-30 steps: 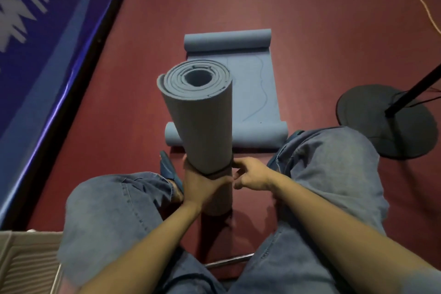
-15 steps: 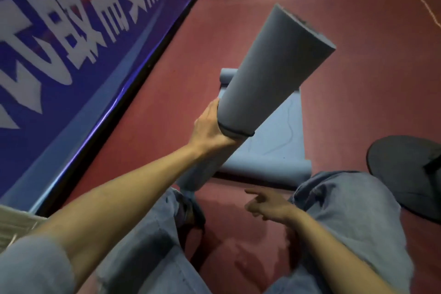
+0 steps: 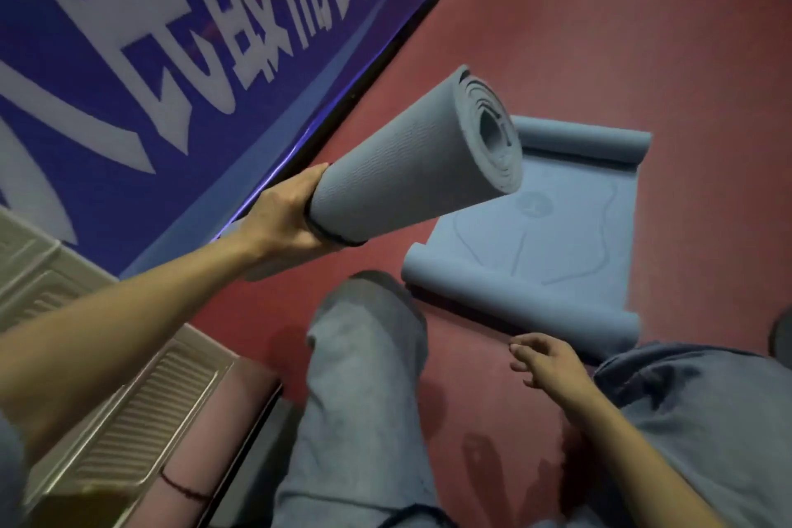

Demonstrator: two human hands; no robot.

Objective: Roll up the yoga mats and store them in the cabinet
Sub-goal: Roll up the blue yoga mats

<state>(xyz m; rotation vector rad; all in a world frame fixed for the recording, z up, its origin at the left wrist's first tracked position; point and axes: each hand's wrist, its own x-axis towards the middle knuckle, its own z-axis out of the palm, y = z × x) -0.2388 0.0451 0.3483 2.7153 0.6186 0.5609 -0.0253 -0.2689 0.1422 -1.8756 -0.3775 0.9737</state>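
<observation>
A rolled blue-grey yoga mat (image 3: 411,167), bound by a black band near its lower end, is raised off the floor and tilted, its spiral end pointing right. My left hand (image 3: 285,214) grips it at the banded end. A second blue mat (image 3: 540,236) lies on the red floor, flat in the middle with both ends curled. My right hand (image 3: 546,360) hovers empty with loosely bent fingers above the floor, just in front of that mat's near curl. A beige cabinet (image 3: 128,412) with a slatted panel sits at lower left, a pink rolled mat (image 3: 205,442) lying in it.
A blue banner wall (image 3: 171,56) with white characters runs along the left side. My jeans-clad knees (image 3: 364,377) fill the bottom centre and right. Red floor (image 3: 621,34) stretches beyond the mats. A dark round base shows at the right edge (image 3: 782,339).
My left hand lifted the rolled mat from upright on the floor and swung it left toward the cabinet. My right hand let go and dropped low. The view turned left.
</observation>
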